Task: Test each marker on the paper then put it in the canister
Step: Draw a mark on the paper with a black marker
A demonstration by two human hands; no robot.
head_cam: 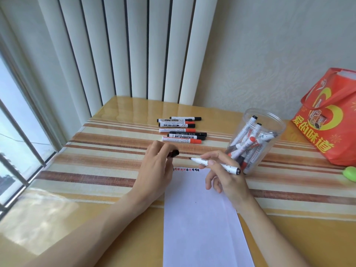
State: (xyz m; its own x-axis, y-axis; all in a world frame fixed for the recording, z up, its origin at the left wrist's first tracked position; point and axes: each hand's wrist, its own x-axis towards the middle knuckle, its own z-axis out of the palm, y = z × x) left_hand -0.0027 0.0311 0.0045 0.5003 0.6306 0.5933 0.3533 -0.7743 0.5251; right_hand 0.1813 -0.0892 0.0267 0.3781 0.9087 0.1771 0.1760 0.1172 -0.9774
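The right hand [221, 170] pinches the uncapped marker [215, 164], long axis level, tip pointing left toward the left hand [158, 166]. That hand grips the cap [173, 153]. The paper [200, 218] lies just below the tip.

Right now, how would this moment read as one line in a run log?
right hand: holds uncapped marker | left hand: holds cap | paper: test marks on top edge | canister: part-filled
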